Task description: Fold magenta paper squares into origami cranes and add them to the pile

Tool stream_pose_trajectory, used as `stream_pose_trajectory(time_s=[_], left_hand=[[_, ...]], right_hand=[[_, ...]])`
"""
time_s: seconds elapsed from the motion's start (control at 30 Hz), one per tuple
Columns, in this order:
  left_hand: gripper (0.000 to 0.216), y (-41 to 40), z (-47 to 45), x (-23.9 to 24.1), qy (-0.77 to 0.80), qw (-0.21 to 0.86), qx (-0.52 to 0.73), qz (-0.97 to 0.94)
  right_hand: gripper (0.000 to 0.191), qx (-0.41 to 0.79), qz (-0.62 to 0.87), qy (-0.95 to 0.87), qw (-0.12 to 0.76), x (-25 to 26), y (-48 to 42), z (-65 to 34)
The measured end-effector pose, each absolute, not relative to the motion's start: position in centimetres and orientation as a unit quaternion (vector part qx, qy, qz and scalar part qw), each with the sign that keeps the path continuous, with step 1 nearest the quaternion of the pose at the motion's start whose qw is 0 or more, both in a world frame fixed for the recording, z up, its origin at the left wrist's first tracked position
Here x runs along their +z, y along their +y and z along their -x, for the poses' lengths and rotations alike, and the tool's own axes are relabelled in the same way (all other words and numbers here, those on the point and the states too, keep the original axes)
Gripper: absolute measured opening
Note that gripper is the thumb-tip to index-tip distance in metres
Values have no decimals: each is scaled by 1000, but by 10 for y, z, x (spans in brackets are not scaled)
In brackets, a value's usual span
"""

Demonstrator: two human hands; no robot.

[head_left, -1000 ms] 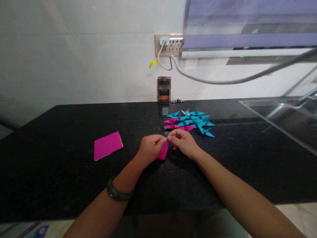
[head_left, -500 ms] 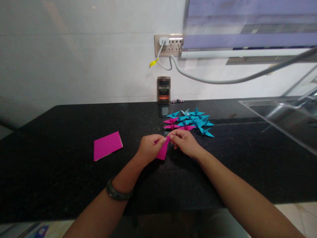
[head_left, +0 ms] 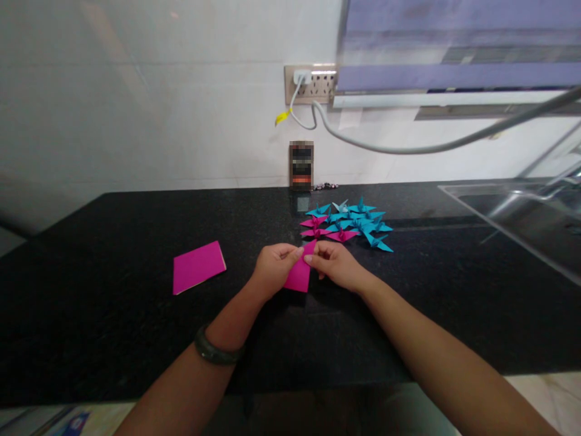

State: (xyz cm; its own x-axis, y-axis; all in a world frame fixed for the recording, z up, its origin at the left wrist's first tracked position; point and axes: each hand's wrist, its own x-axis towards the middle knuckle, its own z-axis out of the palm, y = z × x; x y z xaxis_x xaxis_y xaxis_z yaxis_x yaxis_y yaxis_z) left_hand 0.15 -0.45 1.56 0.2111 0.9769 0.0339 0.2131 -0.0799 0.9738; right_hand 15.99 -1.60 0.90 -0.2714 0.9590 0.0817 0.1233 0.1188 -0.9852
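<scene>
Between my two hands is a folded piece of pink origami paper (head_left: 298, 277), held just above the counter. My left hand (head_left: 276, 266) pinches its left side, thumb on top, and covers part of it. The thumb and fingers of my right hand (head_left: 334, 261) grip its right edge near the top. Just beyond my hands stand several folded paper cranes, blue ones (head_left: 358, 223) and pink ones (head_left: 341, 235), grouped close together. A stack of pink paper squares (head_left: 198, 267) lies to the left, apart from my hands.
The black counter (head_left: 113, 339) runs back to a tiled wall. Against the wall leans a phone-like dark rectangle (head_left: 301, 166), blurred out, beside a beaded string (head_left: 325, 186). A metal sink (head_left: 499, 212) is at the right. A grey hose (head_left: 408, 148) crosses above, near a wall socket (head_left: 311, 85).
The pink paper has turned slightly and shows more of its face. My right thumb has slid down from its top corner to the right edge. The cranes and the paper stack have stayed put.
</scene>
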Motion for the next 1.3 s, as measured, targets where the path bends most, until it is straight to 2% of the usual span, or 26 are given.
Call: stream_pose_trajectory(time_s=[0.23, 0.37, 0.5, 0.6, 0.67, 0.73, 0.8, 0.9, 1.0, 1.07, 1.17, 1.3], left_hand=[[23, -5, -2, 15, 449, 532, 423, -580], [28, -2, -2, 11, 451, 498, 436, -599], [38, 2, -1, 13, 521, 420, 515, -535], [52, 1, -1, 16, 523, 531, 462, -480], [47, 0, -1, 18, 493, 593, 433, -467], [36, -1, -1, 18, 463, 621, 435, -459], [29, -1, 0, 18, 439, 639, 446, -448], [26, -1, 2, 17, 413, 661, 439, -448], [26, -2, 3, 15, 393, 672, 410, -474], [26, -3, 3, 14, 383, 679, 388, -493], [27, -4, 3, 13, 370, 688, 364, -507], [28, -3, 3, 13, 357, 704, 364, -494]], right_hand=[[28, 463, 466, -593, 466, 9, -14, -160], [23, 463, 453, -577, 498, 11, -14, -159], [17, 365, 474, -573, 560, 10, -13, -162], [7, 235, 457, -654, 555, 11, -15, -163], [7, 166, 401, -728, 530, 12, -17, -163], [11, 147, 345, -778, 504, 14, -20, -162], [12, 162, 335, -785, 494, 15, -22, -160], [14, 216, 425, -703, 528, 15, -21, -158], [36, 324, 512, -574, 551, 13, -16, -158], [44, 414, 503, -546, 527, 13, -14, -159], [29, 467, 477, -563, 488, 11, -13, -160], [21, 436, 483, -578, 493, 9, -15, -162]])
